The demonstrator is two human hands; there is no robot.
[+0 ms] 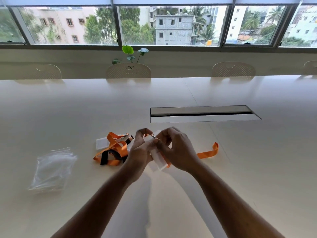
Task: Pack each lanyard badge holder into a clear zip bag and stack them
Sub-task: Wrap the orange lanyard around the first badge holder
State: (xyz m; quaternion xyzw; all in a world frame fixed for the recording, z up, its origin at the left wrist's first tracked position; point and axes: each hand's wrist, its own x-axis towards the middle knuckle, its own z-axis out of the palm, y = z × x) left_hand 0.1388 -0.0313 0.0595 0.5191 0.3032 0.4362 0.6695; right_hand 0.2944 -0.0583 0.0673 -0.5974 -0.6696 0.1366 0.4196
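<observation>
- Holding a clear badge holder [158, 158] up above the white table [240, 169], both hands meet in the middle of the view.
- The left hand [139, 152] has its fingers curled round the left side of the badge holder, with the thumb up near the top.
- The right hand [175, 148] pinches a small metal clip [153, 136] at the top of the badge holder with its fingertips.
- An orange strap [208, 152] goes from under the right hand out to the right, and its far end curls up off the table.
- The badge holder is tilted, with its bottom corner pointing down toward the person.
- Just left of the hands lies a pile of more lanyards [113, 152], with orange and black straps all tangled up.
- A second clear badge holder [102, 143] lies flat at the far left edge of that pile.
- A stack of clear zip bags [53, 169] sits on the table, well to the left of the lanyards and apart from them.
- None of the zip bags is being touched by a hand.
- A long slot with a lid [204, 114] is set into the table behind the hands.
- Pale chairs [128, 70] stand along the far side of the table.
- A green plant [130, 54] pokes up behind one chair, below the big windows [171, 24].
</observation>
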